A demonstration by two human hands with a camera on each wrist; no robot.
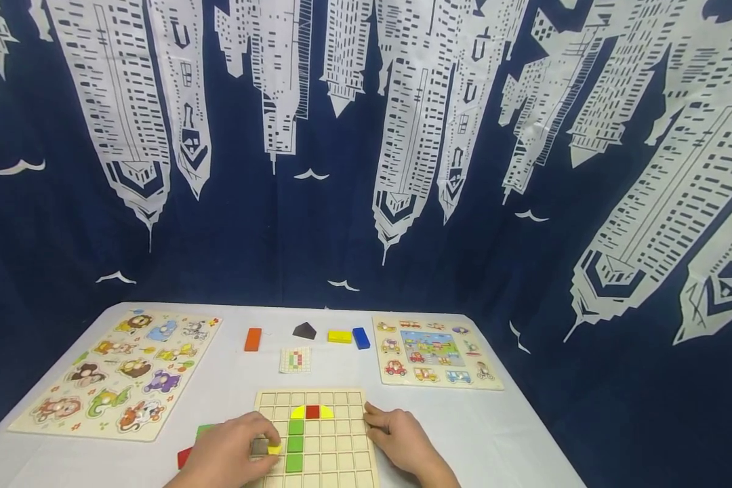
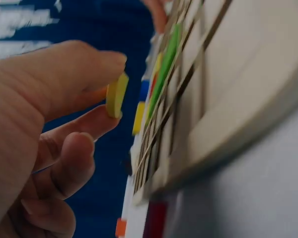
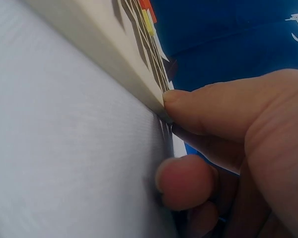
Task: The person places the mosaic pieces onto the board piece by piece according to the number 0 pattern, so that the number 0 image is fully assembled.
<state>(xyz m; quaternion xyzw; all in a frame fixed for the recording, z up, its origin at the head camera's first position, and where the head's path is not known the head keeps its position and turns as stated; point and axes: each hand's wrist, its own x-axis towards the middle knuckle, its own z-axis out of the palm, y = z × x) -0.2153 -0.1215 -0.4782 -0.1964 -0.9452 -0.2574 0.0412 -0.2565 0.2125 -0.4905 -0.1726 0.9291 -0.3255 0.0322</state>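
Observation:
My left hand pinches a small yellow puzzle piece between thumb and fingertips. It hovers over the left side of a wooden grid board, beside a column of green squares. At the top of that column, a red square sits between two rounded yellow pieces. My right hand grips the board's right edge, its thumb on the rim in the right wrist view. Part of the board lies hidden behind the left hand.
Near the left hand lie a red block and a green one. Farther back are a pattern card and orange, black, yellow and blue pieces. Animal and vehicle puzzle boards flank them.

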